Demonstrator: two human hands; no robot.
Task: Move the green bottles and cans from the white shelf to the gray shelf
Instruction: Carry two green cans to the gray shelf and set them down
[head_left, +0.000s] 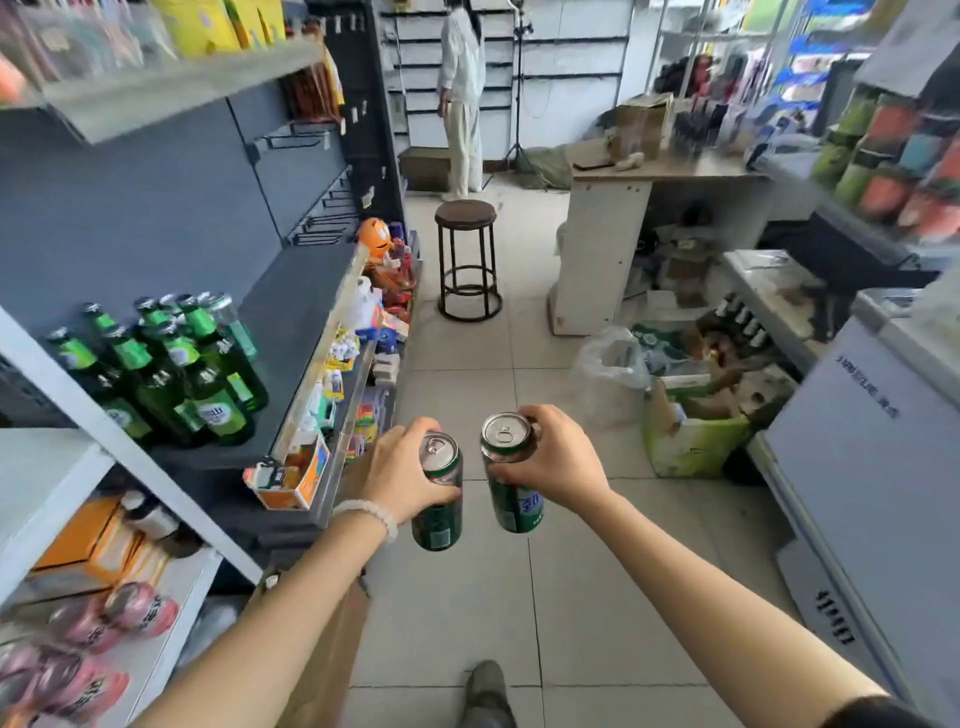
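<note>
A: Floor and room?
B: Pale tiled floor (457, 613) down the aisle. Round dark stool (466, 260) far centre. White counter (623, 228) far right. Gray shelf (291, 332) left, holding a cluster of green bottles (171, 369). White shelf (47, 493) near left, with pink items, blurred. Open cardboard box (691, 431) of clutter right, beside a pale cabinet (872, 431).
A: Hands?
B: Left hand (402, 467), fingers curled round the top of left green can (437, 493). Right hand (556, 457), fingers wrapped round the upper part of right green can (511, 475). Both cans upright, above the floor, near each other, right of the gray shelf's edge.
A: Unclear or cut off?
B: Standing person (460, 93) far back, head cropped. Top-right shelves blurred. Can labels partly hidden. Shoe (485, 691) at bottom edge.
</note>
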